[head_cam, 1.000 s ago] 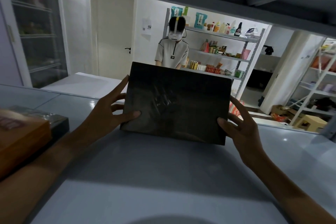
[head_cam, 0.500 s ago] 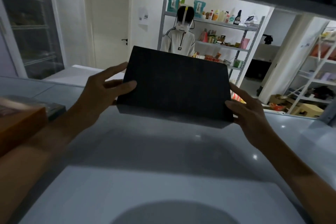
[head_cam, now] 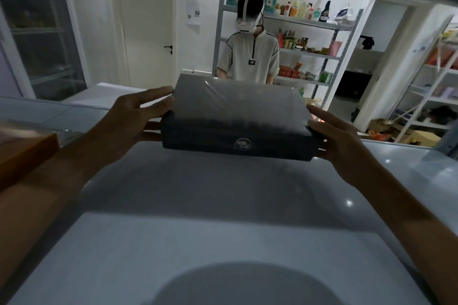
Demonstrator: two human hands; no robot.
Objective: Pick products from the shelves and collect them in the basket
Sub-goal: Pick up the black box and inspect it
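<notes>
A flat dark box (head_cam: pixel 238 111) in clear shrink wrap is held level just above the white shelf board (head_cam: pixel 223 205), its narrow side with a round logo facing me. My left hand (head_cam: pixel 131 121) grips its left end, fingers laid along the top edge and thumb lower on the side. At the right end, my right hand (head_cam: pixel 342 141) holds it with the thumb on top and the fingers underneath. No basket is in view.
An orange box (head_cam: pixel 24 153) lies on the same shelf at the far left. Behind the shelf stands a person (head_cam: pixel 247 57) in front of a stocked metal rack (head_cam: pixel 322 54). Another rack (head_cam: pixel 433 82) is at right, a glass cabinet (head_cam: pixel 37 32) at left.
The dark box has tipped from standing upright to lying flat, its broad face now up and its narrow side toward me. Both hands kept hold of its ends.
</notes>
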